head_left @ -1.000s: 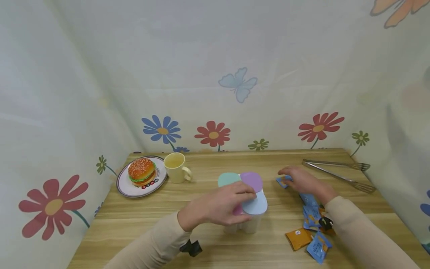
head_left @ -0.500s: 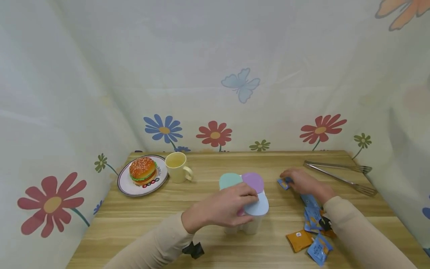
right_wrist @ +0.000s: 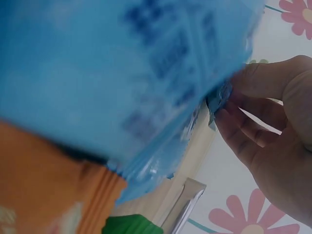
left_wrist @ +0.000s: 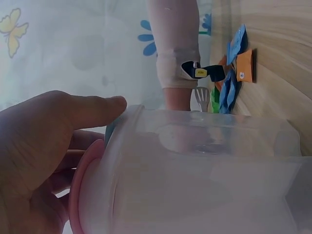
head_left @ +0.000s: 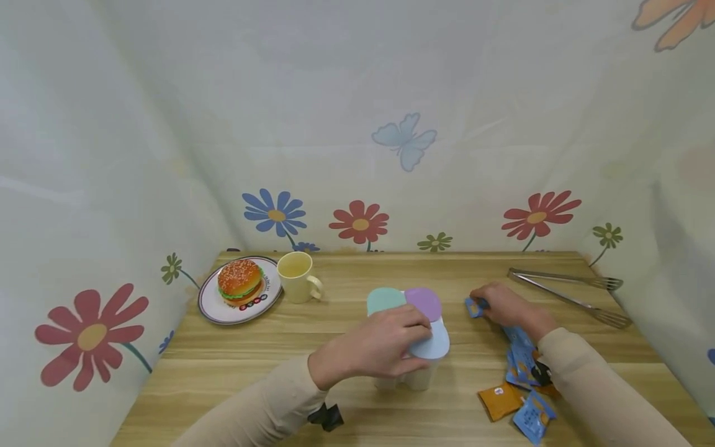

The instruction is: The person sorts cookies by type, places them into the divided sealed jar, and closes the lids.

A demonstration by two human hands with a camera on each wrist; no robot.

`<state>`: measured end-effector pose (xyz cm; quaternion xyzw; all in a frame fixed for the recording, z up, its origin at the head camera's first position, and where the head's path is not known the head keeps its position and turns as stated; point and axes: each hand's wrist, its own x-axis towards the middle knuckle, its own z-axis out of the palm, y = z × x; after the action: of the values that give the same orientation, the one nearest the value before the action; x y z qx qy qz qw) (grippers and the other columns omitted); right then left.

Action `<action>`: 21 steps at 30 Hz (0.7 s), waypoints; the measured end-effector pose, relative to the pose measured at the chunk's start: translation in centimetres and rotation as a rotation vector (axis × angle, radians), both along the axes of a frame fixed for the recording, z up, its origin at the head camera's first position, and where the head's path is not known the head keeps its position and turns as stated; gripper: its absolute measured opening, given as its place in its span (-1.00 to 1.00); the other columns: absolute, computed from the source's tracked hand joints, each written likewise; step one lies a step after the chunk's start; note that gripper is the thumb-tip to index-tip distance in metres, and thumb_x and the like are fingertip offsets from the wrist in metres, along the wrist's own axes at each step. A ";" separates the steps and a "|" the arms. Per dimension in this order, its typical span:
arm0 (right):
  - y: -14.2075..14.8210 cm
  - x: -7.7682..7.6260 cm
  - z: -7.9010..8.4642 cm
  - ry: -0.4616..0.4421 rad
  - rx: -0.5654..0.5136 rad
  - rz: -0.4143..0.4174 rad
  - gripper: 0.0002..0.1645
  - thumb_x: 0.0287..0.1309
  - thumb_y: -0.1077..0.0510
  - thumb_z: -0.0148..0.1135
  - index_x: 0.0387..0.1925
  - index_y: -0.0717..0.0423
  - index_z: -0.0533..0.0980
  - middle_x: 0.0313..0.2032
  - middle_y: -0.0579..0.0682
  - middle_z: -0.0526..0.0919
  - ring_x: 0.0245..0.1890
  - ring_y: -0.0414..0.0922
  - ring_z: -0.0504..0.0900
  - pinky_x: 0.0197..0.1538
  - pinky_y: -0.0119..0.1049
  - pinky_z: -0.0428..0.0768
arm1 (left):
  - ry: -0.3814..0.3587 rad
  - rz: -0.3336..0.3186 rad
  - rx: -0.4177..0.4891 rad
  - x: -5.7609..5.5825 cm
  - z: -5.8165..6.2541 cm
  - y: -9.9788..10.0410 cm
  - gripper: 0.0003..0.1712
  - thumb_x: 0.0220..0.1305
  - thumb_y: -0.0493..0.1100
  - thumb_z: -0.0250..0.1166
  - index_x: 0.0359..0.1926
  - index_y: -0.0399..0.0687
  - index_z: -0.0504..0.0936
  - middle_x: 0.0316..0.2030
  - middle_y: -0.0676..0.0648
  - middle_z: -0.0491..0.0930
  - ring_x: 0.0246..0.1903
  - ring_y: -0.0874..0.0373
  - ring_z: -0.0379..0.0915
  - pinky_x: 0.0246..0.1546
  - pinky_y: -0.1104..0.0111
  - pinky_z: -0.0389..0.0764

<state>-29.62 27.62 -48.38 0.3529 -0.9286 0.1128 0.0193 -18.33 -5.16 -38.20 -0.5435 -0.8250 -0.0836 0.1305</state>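
A clear plastic storage container [head_left: 419, 375] with mint, purple, pink and pale blue lids stands near the table's middle. My left hand [head_left: 385, 341] grips its top from the left, fingers curled over the lids. In the left wrist view the thumb lies at the rim, and the pink lid [left_wrist: 75, 195] is beneath the other fingers. To the right, my right hand [head_left: 503, 304] pinches a small blue snack packet [head_left: 473, 307] between thumb and fingertips. More blue packets [head_left: 522, 360] and an orange packet [head_left: 499, 400] lie under and beside the right forearm.
Metal tongs [head_left: 553, 290] lie spread at the back right. At the back left, a toy hamburger [head_left: 240, 279] sits on a white plate [head_left: 215, 307], next to a yellow mug [head_left: 296, 285]. Flower-printed curtains [head_left: 313, 155] enclose the wooden table [head_left: 251, 354].
My right fingers have closed on the small blue packet, which has tipped up between them. My left hand keeps its place on the container. The view has shifted slightly.
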 end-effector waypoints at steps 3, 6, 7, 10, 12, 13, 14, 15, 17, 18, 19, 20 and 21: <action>-0.3 0.3 0.4 -0.054 0.039 -0.072 -0.51 -0.09 0.33 0.45 -0.04 0.39 0.56 -0.16 0.23 0.65 -0.11 0.18 0.61 0.00 0.08 0.59 | 0.020 0.007 -0.018 0.1 0.2 0.2 -0.59 0.17 0.16 0.35 -0.08 0.01 0.68 -0.06 0.07 0.60 -0.05 0.25 0.49 -0.08 0.56 0.55; -0.4 0.4 0.5 -0.077 0.055 -0.118 -0.48 -0.08 0.29 0.47 -0.02 0.36 0.55 -0.16 0.20 0.62 -0.10 0.16 0.59 0.01 0.07 0.58 | 0.051 0.006 -0.026 0.2 0.3 0.3 -0.61 0.17 0.16 0.34 -0.11 0.02 0.69 -0.12 0.08 0.60 -0.12 0.28 0.49 -0.17 0.58 0.55; -0.4 0.4 0.5 -0.077 0.055 -0.126 -0.48 -0.09 0.27 0.48 -0.04 0.35 0.56 -0.17 0.17 0.62 -0.11 0.14 0.58 0.00 0.06 0.58 | 0.062 0.006 -0.025 0.2 0.4 0.3 -0.61 0.17 0.16 0.34 -0.13 0.02 0.70 -0.14 0.08 0.60 -0.16 0.29 0.49 -0.21 0.59 0.55; -0.3 0.3 0.5 -0.068 0.033 -0.138 -0.53 -0.13 0.25 0.51 -0.12 0.31 0.58 -0.23 0.12 0.61 -0.18 0.09 0.58 -0.05 0.03 0.58 | 0.094 0.005 -0.015 0.2 0.3 0.4 -0.63 0.14 0.16 0.34 -0.17 0.03 0.71 -0.22 0.10 0.60 -0.24 0.31 0.47 -0.30 0.62 0.52; -0.2 0.3 0.6 -0.059 0.014 -0.136 -0.57 -0.16 0.24 0.53 -0.19 0.26 0.58 -0.29 0.06 0.60 -0.24 0.02 0.57 -0.11 -0.02 0.58 | 0.111 0.005 -0.008 0.1 0.4 0.4 -0.64 0.12 0.15 0.35 -0.20 0.03 0.72 -0.27 0.12 0.59 -0.28 0.32 0.45 -0.34 0.64 0.51; -0.2 0.3 0.6 -0.058 0.008 -0.137 -0.59 -0.16 0.23 0.53 -0.21 0.24 0.58 -0.31 0.03 0.59 -0.26 -0.01 0.55 -0.14 -0.04 0.58 | 0.117 0.005 -0.005 0.1 0.3 0.4 -0.64 0.11 0.15 0.36 -0.21 0.03 0.72 -0.29 0.12 0.59 -0.30 0.32 0.44 -0.36 0.64 0.50; -0.1 0.3 0.6 -0.054 0.001 -0.133 -0.61 -0.17 0.22 0.54 -0.24 0.21 0.58 -0.33 0.02 0.58 -0.28 -0.03 0.54 -0.18 -0.07 0.57 | 0.121 0.005 -0.001 0.1 0.4 0.5 -0.65 0.09 0.15 0.36 -0.22 0.03 0.73 -0.30 0.12 0.59 -0.32 0.33 0.43 -0.37 0.65 0.50; -0.1 0.3 0.6 -0.052 -0.003 -0.134 -0.61 -0.17 0.21 0.54 -0.26 0.20 0.57 -0.34 -0.01 0.57 -0.30 -0.06 0.53 -0.20 -0.10 0.56 | 0.125 0.006 0.001 0.1 0.4 0.5 -0.65 0.08 0.15 0.36 -0.23 0.04 0.73 -0.31 0.13 0.59 -0.33 0.33 0.43 -0.39 0.65 0.49; 0.0 0.3 0.7 -0.052 -0.012 -0.133 -0.62 -0.16 0.19 0.55 -0.28 0.17 0.55 -0.37 -0.04 0.56 -0.33 -0.10 0.51 -0.25 -0.15 0.53 | 0.133 0.007 0.007 0.0 0.4 0.5 -0.66 0.06 0.15 0.37 -0.26 0.05 0.74 -0.34 0.14 0.59 -0.36 0.34 0.42 -0.41 0.65 0.48; 0.1 0.3 0.7 -0.050 -0.014 -0.131 -0.62 -0.16 0.18 0.55 -0.30 0.15 0.54 -0.38 -0.06 0.55 -0.34 -0.12 0.50 -0.27 -0.18 0.52 | 0.137 0.009 0.009 0.0 0.4 0.6 -0.66 0.05 0.15 0.38 -0.27 0.05 0.74 -0.35 0.14 0.59 -0.37 0.34 0.42 -0.43 0.65 0.48; 0.1 0.3 0.8 -0.049 -0.018 -0.132 -0.63 -0.17 0.17 0.55 -0.32 0.13 0.53 -0.40 -0.08 0.54 -0.37 -0.15 0.48 -0.30 -0.20 0.50 | 0.141 0.009 0.013 0.0 0.5 0.6 -0.66 0.04 0.15 0.38 -0.28 0.05 0.74 -0.36 0.15 0.59 -0.39 0.34 0.41 -0.44 0.64 0.47; 0.2 0.3 0.8 -0.046 -0.025 -0.134 -0.64 -0.18 0.17 0.56 -0.35 0.11 0.52 -0.43 -0.09 0.53 -0.40 -0.17 0.46 -0.33 -0.23 0.47 | 0.149 0.008 0.015 0.0 0.5 0.6 -0.67 0.03 0.15 0.38 -0.30 0.05 0.74 -0.38 0.15 0.58 -0.40 0.34 0.41 -0.45 0.63 0.47; 0.2 0.2 0.9 -0.048 -0.032 -0.138 -0.64 -0.18 0.17 0.56 -0.37 0.09 0.52 -0.45 -0.12 0.52 -0.42 -0.19 0.44 -0.35 -0.27 0.44 | 0.156 0.007 0.016 0.0 0.6 0.7 -0.68 0.02 0.15 0.38 -0.31 0.06 0.74 -0.40 0.15 0.58 -0.41 0.34 0.40 -0.46 0.63 0.47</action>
<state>-29.37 27.85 -47.46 0.2850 -0.9490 0.1343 0.0106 -18.37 -4.50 -37.62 -0.5444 -0.8136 -0.0472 0.1988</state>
